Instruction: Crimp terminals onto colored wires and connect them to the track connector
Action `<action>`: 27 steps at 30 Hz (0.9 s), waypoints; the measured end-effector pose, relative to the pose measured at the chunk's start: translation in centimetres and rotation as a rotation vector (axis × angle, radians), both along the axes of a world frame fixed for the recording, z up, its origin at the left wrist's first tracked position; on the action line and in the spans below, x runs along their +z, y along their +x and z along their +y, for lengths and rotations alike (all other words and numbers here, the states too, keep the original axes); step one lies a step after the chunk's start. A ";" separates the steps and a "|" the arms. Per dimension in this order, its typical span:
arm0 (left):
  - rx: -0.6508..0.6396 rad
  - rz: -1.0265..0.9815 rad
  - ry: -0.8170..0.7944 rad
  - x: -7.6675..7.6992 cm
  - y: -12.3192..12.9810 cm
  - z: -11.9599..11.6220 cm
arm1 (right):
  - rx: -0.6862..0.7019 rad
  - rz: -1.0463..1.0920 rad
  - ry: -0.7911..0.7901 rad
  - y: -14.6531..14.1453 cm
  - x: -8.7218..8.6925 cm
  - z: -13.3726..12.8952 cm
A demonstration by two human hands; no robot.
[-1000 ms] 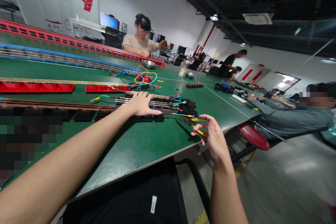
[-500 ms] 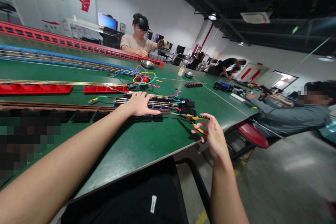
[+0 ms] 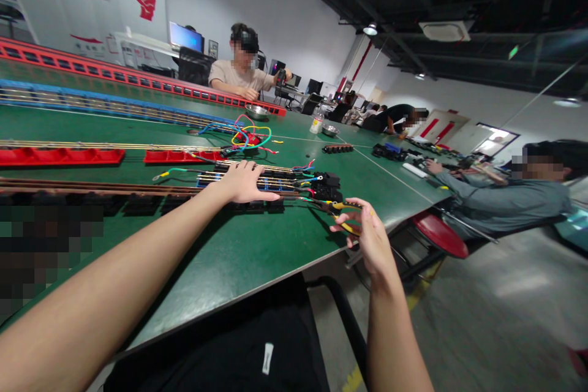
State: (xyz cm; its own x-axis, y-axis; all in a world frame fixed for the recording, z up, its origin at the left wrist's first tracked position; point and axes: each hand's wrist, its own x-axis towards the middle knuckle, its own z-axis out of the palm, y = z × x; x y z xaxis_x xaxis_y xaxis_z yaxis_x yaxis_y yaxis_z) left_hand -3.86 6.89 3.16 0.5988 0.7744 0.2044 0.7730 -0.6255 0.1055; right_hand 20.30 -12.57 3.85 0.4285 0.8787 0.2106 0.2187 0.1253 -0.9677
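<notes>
My left hand (image 3: pixel 243 183) lies flat across the rail strips with its fingers spread and thumb stretched out to the right. Beneath it are a brown rail strip (image 3: pixel 151 188) on black supports and a blue rail section (image 3: pixel 275 182) with metal rods. My right hand (image 3: pixel 371 239) grips the yellow handles of a pair of pliers (image 3: pixel 348 226). The plier jaws point left, at the end of a thin wire (image 3: pixel 313 200) coming from the rails; whether they pinch it I cannot tell. Black end blocks (image 3: pixel 327 180) and several wire ends with terminals lie just beyond.
Red rail pieces (image 3: pixel 68 157), a blue rail (image 3: pixel 138 111) and a long red rail (image 3: pixel 114 75) stretch across the green table (image 3: pixel 257 263). Coiled coloured wires (image 3: pixel 252 136) and a metal bowl (image 3: pixel 257 111) lie farther back. Co-workers sit opposite and at right, near a red stool (image 3: pixel 441 236).
My right hand and the pliers have shifted very slightly left. My left hand stays in place on the rails.
</notes>
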 end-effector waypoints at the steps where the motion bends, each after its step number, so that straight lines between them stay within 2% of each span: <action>1: -0.003 0.000 0.007 -0.1 0.0 0.1 | -0.001 0.008 -0.003 0.0 0.0 0.0; 9: -0.007 -0.017 0.006 -0.4 -0.1 0.3 | -0.001 0.076 -0.017 0.1 0.0 0.2; 27: -0.006 -0.007 0.005 -0.3 0.0 0.3 | 0.022 0.008 -0.019 0.1 0.0 0.2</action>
State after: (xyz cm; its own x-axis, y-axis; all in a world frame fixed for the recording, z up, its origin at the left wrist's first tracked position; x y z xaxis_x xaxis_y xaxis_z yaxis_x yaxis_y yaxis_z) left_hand -3.83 7.21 2.85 0.6018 0.7699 0.2125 0.7688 -0.6305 0.1072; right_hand 20.42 -12.40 3.81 0.4103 0.8919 0.1902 0.2085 0.1113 -0.9717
